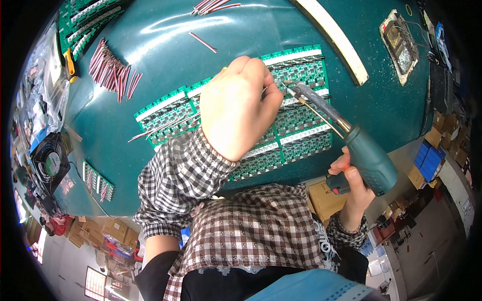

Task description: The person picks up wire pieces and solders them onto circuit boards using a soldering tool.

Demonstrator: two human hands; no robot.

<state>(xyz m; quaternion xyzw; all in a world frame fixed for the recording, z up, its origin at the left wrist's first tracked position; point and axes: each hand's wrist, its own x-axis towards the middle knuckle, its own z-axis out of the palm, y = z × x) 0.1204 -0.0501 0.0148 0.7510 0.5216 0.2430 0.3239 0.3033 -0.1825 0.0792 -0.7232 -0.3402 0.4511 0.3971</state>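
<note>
My right hand [355, 183] is wrapped round the handle of a dark green soldering gun [370, 161]. Its long metal barrel and thin feed tube slant up and left, and the tip is over the panels of green circuit boards [301, 143]. Close to that tip, my left hand [238, 105] is closed in a pinch above the boards. Several thin red-and-white wires [168, 128] stick out on the left side of that hand, and a thin wire end shows at its fingertips. My left hand hides the middle of the panels.
A fanned bundle of cut wires [108, 67] lies at left, with more wires [213, 6] at the far edge. A curved white strip [334, 40] and a dirty soldering stand [400, 47] are at far right. A black fan [50, 163] stands at left.
</note>
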